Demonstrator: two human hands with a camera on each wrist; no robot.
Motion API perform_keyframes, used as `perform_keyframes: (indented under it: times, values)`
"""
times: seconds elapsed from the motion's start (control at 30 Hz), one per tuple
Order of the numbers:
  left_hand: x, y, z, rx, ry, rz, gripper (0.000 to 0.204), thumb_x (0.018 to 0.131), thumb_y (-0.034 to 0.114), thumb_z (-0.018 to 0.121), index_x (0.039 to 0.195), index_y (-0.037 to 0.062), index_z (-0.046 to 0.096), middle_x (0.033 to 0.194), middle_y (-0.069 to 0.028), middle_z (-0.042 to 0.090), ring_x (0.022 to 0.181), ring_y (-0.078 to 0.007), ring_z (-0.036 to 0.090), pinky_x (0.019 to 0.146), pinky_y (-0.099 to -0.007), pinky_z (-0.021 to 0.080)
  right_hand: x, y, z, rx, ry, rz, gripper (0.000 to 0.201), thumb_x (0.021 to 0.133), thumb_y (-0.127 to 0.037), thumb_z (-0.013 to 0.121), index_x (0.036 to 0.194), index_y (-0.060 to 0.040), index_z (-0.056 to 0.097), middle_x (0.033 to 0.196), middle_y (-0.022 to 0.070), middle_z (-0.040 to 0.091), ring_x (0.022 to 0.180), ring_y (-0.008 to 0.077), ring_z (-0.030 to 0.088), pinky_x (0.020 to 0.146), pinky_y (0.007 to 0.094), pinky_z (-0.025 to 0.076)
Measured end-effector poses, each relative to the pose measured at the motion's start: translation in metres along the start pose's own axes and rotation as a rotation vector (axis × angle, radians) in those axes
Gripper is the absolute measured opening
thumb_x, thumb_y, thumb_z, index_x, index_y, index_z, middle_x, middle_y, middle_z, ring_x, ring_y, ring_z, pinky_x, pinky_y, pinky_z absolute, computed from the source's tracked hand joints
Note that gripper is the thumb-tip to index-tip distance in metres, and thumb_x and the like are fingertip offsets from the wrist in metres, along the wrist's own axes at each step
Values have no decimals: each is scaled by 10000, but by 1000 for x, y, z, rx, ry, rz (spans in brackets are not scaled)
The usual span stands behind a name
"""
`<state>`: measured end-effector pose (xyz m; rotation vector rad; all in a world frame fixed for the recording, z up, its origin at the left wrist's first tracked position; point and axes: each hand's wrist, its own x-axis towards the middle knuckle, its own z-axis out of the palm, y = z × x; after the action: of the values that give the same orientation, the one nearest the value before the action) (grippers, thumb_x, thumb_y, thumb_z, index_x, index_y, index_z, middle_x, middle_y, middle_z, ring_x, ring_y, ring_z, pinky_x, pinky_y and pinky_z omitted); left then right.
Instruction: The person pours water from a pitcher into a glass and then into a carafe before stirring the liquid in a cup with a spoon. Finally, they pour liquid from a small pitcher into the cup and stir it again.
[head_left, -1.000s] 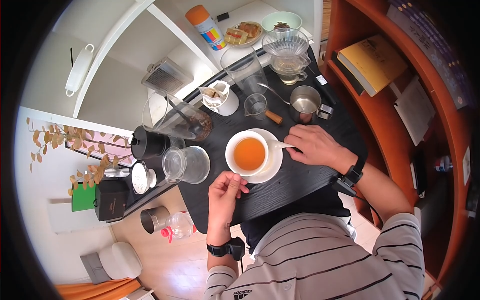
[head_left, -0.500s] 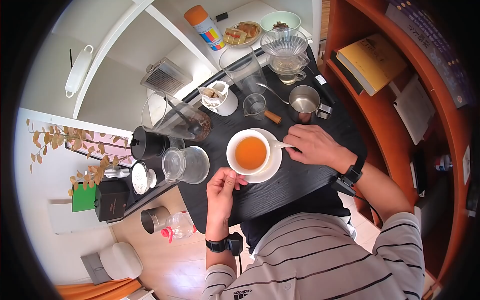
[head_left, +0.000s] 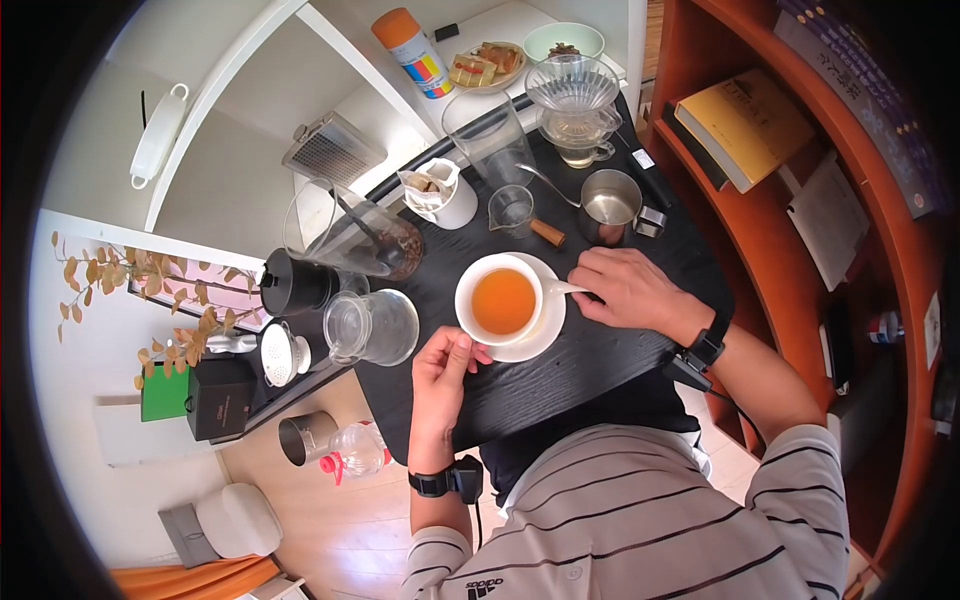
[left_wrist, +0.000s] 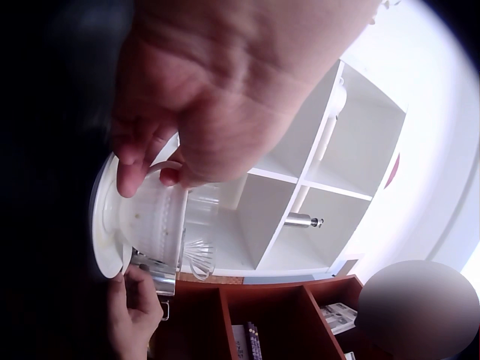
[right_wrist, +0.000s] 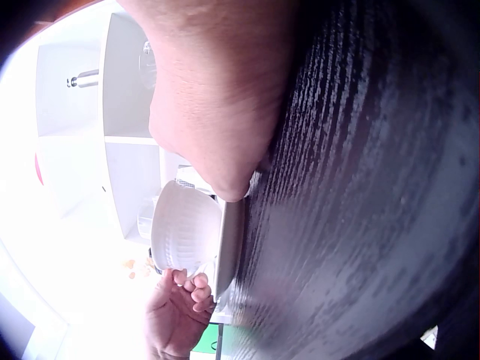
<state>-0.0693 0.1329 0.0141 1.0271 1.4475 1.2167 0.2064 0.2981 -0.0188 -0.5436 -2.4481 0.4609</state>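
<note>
My left hand (head_left: pixel 438 378) holds the handle of a white cup (head_left: pixel 464 312) of amber liquid; in the left wrist view, thumb and fingers close around that handle (left_wrist: pixel 163 166). Under the cup lies a white saucer (head_left: pixel 536 346), and whether the two touch is unclear. On the right, my right hand (head_left: pixel 636 292) pinches the end of a slim white spoon-like piece (head_left: pixel 566 288) at the saucer's edge. The cup hides its other end. Seen from the right wrist, the ribbed cup (right_wrist: pixel 184 225) leans beside the saucer (right_wrist: pixel 232 247).
Behind the cup stand a small glass pitcher (head_left: pixel 511 208), a steel mug (head_left: pixel 610 200), a white dripper cup (head_left: pixel 455 205) and a glass dripper (head_left: pixel 575 90). A glass jug (head_left: pixel 385 328) is at the left. Dark table (head_left: pixel 500 405); bookshelf (head_left: pixel 745 225) at the right.
The cup has shifted slightly right and away from my body over the saucer, my left hand moving with it. My right hand has stayed in place.
</note>
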Motion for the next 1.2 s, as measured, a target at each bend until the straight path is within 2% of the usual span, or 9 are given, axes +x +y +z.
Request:
perform_keyframes:
  times: [0.47,0.63,0.97,1.2]
  values:
    - [0,-12,4,-120,47,12,226,1139,200,573,1037,30,681,909,-73,736,848,-130,673,797,-277,506,-1,1,0,-12,-19,4,154,870,-136,760,929,-67,636,874,74,570,836,276,661,714,418,562]
    - [0,-11,4,-182,113,9,197,1122,155,595,1025,13,692,917,-83,748,847,-132,676,802,-278,514,-1,0,-1,-1,-1,-1,148,873,-132,756,923,-66,633,869,75,571,833,275,660,717,420,562]
    - [-5,5,-3,-188,163,16,218,1122,223,607,1015,45,675,912,-72,739,861,-159,705,797,-282,522,-2,3,2,19,30,-13,169,841,-97,776,950,-66,650,866,77,566,814,284,652,696,417,550]
    - [-6,-7,3,-193,137,-1,208,1126,215,598,1033,45,677,924,-76,748,855,-155,706,796,-278,525,-2,1,0,11,19,-7,155,859,-114,768,938,-67,642,866,73,572,821,275,658,702,412,561]
